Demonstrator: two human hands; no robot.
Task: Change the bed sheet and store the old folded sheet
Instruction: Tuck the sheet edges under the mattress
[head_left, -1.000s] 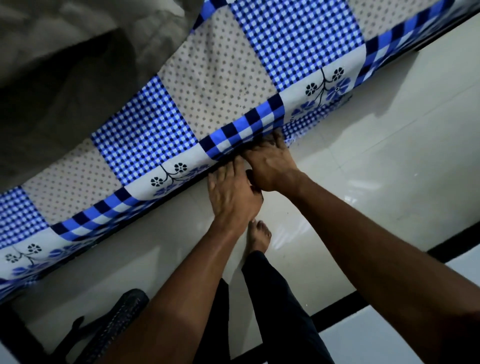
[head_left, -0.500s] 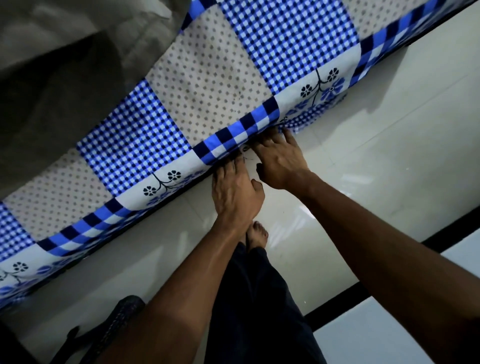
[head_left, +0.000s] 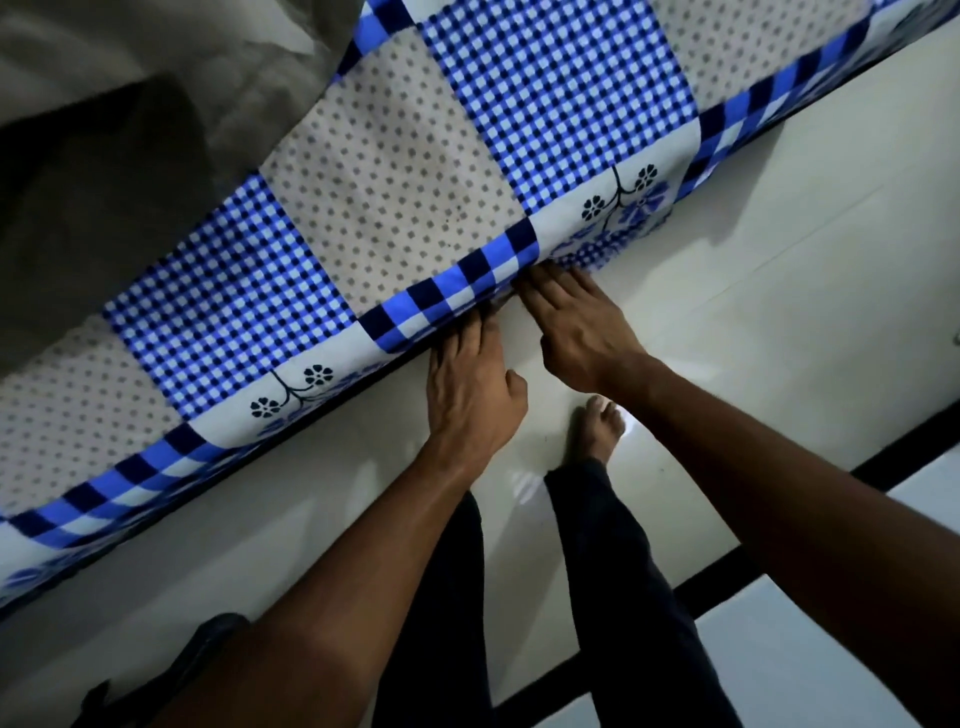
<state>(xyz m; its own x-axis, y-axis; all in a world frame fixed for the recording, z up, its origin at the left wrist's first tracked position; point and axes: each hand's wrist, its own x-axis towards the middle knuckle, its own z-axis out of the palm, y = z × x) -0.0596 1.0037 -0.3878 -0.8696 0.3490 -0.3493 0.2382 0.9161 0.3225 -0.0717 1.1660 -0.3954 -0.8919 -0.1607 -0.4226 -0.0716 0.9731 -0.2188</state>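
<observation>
- Bed sheet (head_left: 395, 218): soft printed patchwork of blue-and-white gingham squares, pale grey-dotted squares and white panels with dark flower sprigs. A band of large blue, navy and white checks borders it. It is spread flat over the bed (head_left: 322, 418), with its edge hanging down the near side.
- Grey cloth (head_left: 130, 130): plain and rumpled, lying on the sheet at upper left.
- Floor (head_left: 753, 270): glossy pale tiles crossed by a black strip (head_left: 893, 457).
- Left hand (head_left: 470, 384): palm down, fingers straight and together, tips hidden under the sheet's hanging edge.
- Right hand (head_left: 576, 332): just beside the left with a gap between them; fingers straight, slightly spread, tips touching the sheet's edge, clasping nothing.
- Bare foot (head_left: 595, 431) and dark trousers (head_left: 613, 571): on the floor below the hands.
- Against half a second earlier: both hands are at the same stretch of edge, the right thumb is now clear of the left hand, and the foot shows further right.
</observation>
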